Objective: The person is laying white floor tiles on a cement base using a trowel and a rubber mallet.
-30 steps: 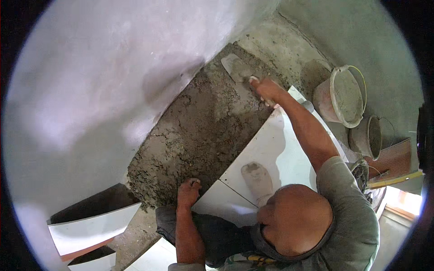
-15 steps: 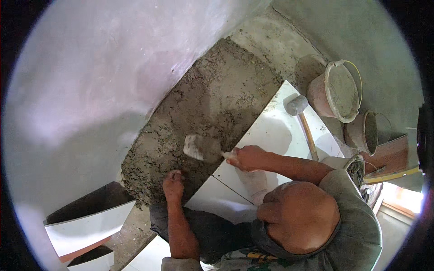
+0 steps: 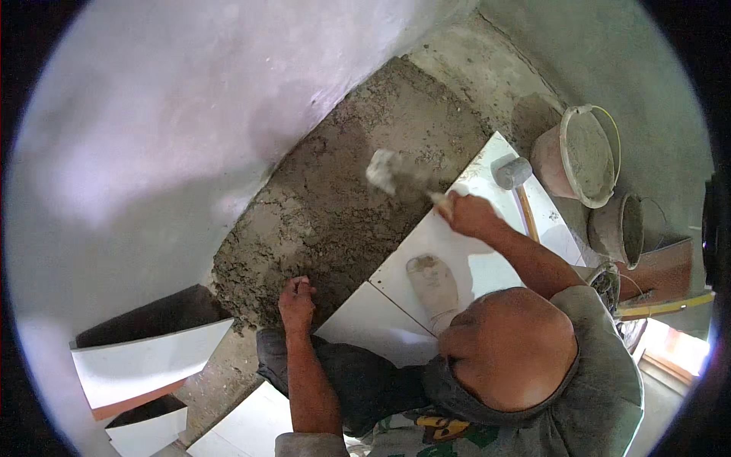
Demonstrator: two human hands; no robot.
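Note:
My right hand (image 3: 472, 215) is closed round the handle of a trowel (image 3: 383, 171), whose motion-blurred blade is over the bed of grey mortar (image 3: 320, 183). The hand itself is above the edge of the white floor tiles (image 3: 487, 244). At the near end of the mortar, my left hand (image 3: 296, 305) has its fingers curled in. A pale bit shows at its fingertips, too small to make out. A rubber mallet (image 3: 513, 174) with a grey head and wooden handle lies on the tiles, just beyond my right forearm.
A large bucket (image 3: 565, 160) of mortar with a yellow handle stands at the right wall, beside a smaller bucket (image 3: 609, 228). White tiles (image 3: 152, 362) lean at the left wall. My mortar-smeared foot (image 3: 434, 289) rests on the laid tiles. A yellow-edged strip (image 3: 666, 306) lies at far right.
My right hand has swept the trowel away from me and to the right over the mortar. The left hand stays at nearly the same place, still curled. The view has shifted slightly.

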